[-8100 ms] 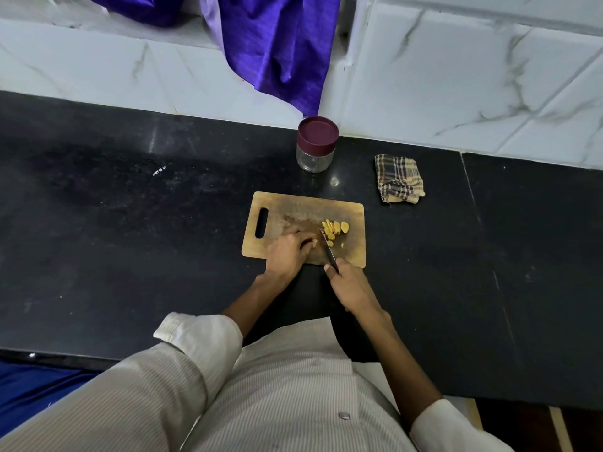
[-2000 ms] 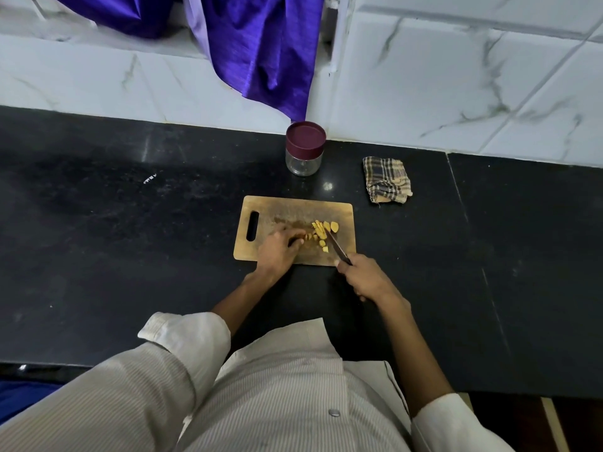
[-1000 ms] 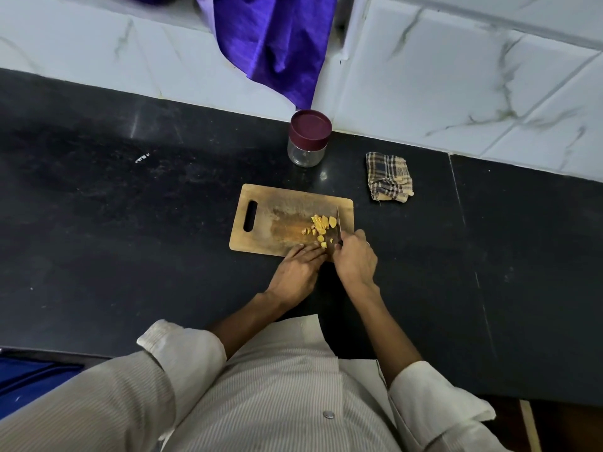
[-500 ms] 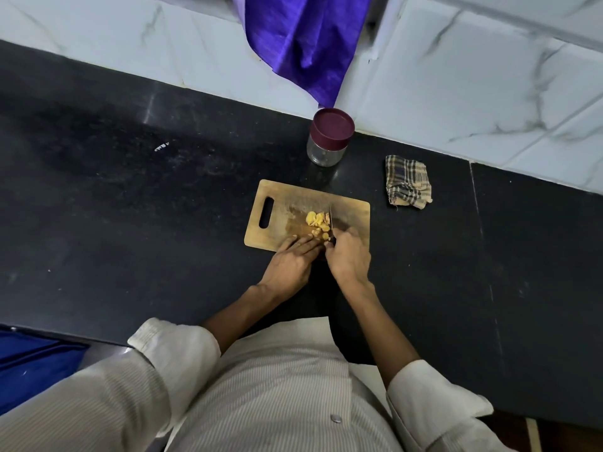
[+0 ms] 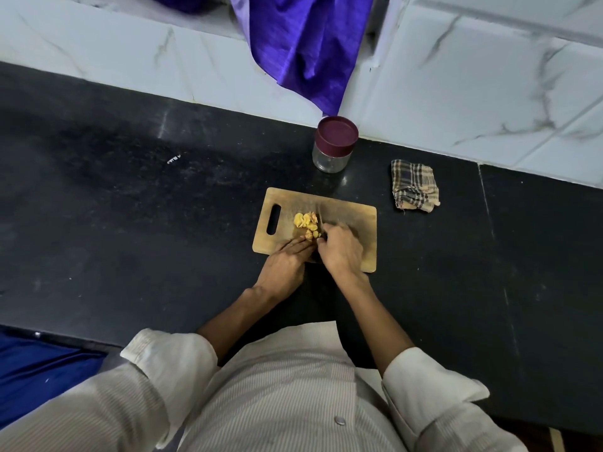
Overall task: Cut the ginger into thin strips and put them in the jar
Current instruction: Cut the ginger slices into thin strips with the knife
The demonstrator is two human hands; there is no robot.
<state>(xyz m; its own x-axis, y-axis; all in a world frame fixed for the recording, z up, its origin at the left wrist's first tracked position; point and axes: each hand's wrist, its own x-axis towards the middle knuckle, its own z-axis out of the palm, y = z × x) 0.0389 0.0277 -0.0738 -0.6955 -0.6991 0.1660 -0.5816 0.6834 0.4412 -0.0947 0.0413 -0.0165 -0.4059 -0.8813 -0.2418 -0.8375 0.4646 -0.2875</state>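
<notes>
On the wooden cutting board (image 5: 355, 220), seen from the head camera, ginger slices (image 5: 305, 221) lie heaped left of the knife blade (image 5: 320, 220). The right hand (image 5: 341, 251) is curled round the knife's handle; the left hand (image 5: 287, 261) rests flat, fingers straight, touching the nearest pieces. The slices look light, stiff and probably slick, best pinned under fingertips. Behind the board, the glass jar (image 5: 331, 156) stands apparently empty, its maroon lid (image 5: 337, 133) on.
</notes>
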